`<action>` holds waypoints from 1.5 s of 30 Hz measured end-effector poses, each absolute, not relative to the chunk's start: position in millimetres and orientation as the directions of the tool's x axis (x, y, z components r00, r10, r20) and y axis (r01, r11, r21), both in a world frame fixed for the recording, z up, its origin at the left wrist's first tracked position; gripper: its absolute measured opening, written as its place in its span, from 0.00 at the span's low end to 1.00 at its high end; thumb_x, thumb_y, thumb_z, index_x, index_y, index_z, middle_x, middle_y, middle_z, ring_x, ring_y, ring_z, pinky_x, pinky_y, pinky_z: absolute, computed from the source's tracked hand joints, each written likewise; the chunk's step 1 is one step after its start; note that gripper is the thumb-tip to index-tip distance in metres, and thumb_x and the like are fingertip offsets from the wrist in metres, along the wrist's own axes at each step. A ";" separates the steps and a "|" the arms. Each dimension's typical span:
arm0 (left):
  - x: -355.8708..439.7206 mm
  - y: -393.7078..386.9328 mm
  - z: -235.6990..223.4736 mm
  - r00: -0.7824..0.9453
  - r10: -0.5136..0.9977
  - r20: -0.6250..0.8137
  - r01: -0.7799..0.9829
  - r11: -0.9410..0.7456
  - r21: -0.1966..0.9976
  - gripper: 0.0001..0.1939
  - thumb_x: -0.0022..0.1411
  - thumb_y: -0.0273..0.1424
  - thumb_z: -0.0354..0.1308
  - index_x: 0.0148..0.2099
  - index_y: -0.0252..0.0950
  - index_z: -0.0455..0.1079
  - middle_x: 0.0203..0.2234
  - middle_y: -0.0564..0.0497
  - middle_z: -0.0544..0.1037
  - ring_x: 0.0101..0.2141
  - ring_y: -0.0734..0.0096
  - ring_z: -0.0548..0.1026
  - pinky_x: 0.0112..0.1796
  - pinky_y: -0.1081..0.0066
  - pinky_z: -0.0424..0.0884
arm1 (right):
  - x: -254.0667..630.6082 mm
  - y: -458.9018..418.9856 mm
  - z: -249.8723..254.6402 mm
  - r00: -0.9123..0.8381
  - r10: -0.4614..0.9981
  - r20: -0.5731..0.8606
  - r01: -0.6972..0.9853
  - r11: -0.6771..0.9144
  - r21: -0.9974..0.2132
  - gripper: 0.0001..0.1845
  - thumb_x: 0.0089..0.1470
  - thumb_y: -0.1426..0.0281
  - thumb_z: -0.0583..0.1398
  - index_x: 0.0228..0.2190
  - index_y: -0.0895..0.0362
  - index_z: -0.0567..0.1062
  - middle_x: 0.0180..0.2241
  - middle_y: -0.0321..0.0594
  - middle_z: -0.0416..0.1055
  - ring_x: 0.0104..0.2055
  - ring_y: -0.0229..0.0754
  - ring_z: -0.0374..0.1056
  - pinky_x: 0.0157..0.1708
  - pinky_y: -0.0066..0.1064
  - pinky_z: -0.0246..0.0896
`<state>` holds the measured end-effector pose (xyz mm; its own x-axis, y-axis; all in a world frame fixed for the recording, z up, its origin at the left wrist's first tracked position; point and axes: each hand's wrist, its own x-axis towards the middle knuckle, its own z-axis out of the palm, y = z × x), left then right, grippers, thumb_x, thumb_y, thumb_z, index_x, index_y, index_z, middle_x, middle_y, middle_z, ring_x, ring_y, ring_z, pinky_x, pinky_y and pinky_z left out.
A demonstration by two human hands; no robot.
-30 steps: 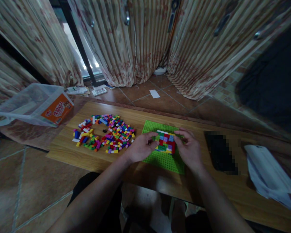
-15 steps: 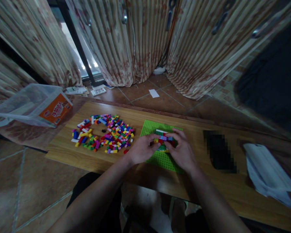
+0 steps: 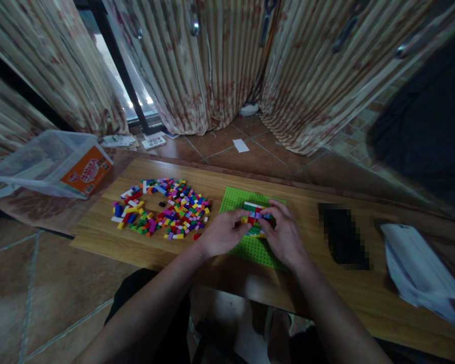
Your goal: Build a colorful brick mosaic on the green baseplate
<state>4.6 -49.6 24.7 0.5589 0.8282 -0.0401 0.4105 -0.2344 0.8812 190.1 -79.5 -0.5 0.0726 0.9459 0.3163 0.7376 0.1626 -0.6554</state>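
Observation:
A green baseplate (image 3: 235, 198) lies on the wooden table (image 3: 197, 263), with a small block of stacked coloured bricks (image 3: 255, 213) built on it. My left hand (image 3: 222, 233) rests at the block's left side, its fingers curled and pressed against the bricks. My right hand (image 3: 284, 235) covers the block's right side, fingertips pinched on its top bricks. A pile of loose coloured bricks (image 3: 167, 207) is spread on the table left of the baseplate.
A clear plastic tub (image 3: 49, 163) with an orange label lies on its side at the table's far left. A dark flat object (image 3: 343, 235) and a white bag (image 3: 420, 273) lie to the right. Curtains hang behind, above a tiled floor.
Both hands have closed in over the brick block, the right hand shifting left and covering more of it. The view has shifted a little.

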 end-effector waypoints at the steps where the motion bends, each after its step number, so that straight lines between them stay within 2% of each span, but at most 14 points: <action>1: 4.7 -49.8 25.0 0.558 0.829 -0.042 0.409 -0.230 0.883 0.18 0.64 0.33 0.52 0.53 0.33 0.72 0.22 0.55 0.71 0.22 0.75 0.65 0.25 0.75 0.59 | 190.4 -79.6 -0.5 0.071 0.945 0.320 0.742 0.164 -0.650 0.07 0.56 0.66 0.58 0.34 0.53 0.74 0.53 0.47 0.66 0.56 0.53 0.63 0.57 0.53 0.57; 11: 5.0 -50.8 24.4 0.550 0.835 -0.038 0.416 -0.234 0.879 0.19 0.64 0.33 0.52 0.54 0.32 0.72 0.31 0.50 0.78 0.27 0.73 0.69 0.30 0.73 0.65 | 191.4 -80.0 0.0 0.064 0.948 0.313 0.755 0.160 -0.637 0.07 0.56 0.66 0.57 0.34 0.53 0.75 0.53 0.47 0.66 0.56 0.53 0.63 0.57 0.51 0.58; 20: 5.1 -50.0 22.5 0.562 0.826 -0.041 0.418 -0.241 0.876 0.19 0.65 0.33 0.52 0.54 0.32 0.72 0.28 0.52 0.76 0.25 0.74 0.67 0.27 0.74 0.63 | 191.9 -79.6 -0.6 0.063 0.949 0.308 0.742 0.162 -0.650 0.08 0.57 0.66 0.57 0.34 0.54 0.75 0.54 0.48 0.65 0.57 0.53 0.63 0.57 0.50 0.58; 32: 4.6 -50.2 23.1 0.562 0.827 -0.038 0.429 -0.252 0.867 0.17 0.64 0.33 0.51 0.52 0.34 0.72 0.25 0.54 0.74 0.23 0.75 0.66 0.26 0.75 0.61 | 192.8 -81.7 2.6 0.051 0.948 0.315 0.778 0.160 -0.607 0.07 0.56 0.66 0.57 0.34 0.55 0.75 0.53 0.49 0.66 0.56 0.54 0.63 0.57 0.51 0.57; 45: 5.2 -50.8 21.4 0.567 0.823 -0.026 0.414 -0.257 0.873 0.18 0.64 0.32 0.51 0.53 0.32 0.72 0.29 0.52 0.77 0.26 0.74 0.69 0.28 0.75 0.64 | 190.3 -82.0 3.2 0.148 0.943 0.299 0.729 0.100 -0.677 0.08 0.52 0.67 0.59 0.33 0.54 0.77 0.48 0.47 0.70 0.51 0.49 0.68 0.52 0.47 0.62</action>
<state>5.2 -50.8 21.4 0.5671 0.8232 -0.0264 0.4138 -0.2571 0.8733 190.3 -82.0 3.2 0.1482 0.9427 0.2991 0.7291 0.1002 -0.6770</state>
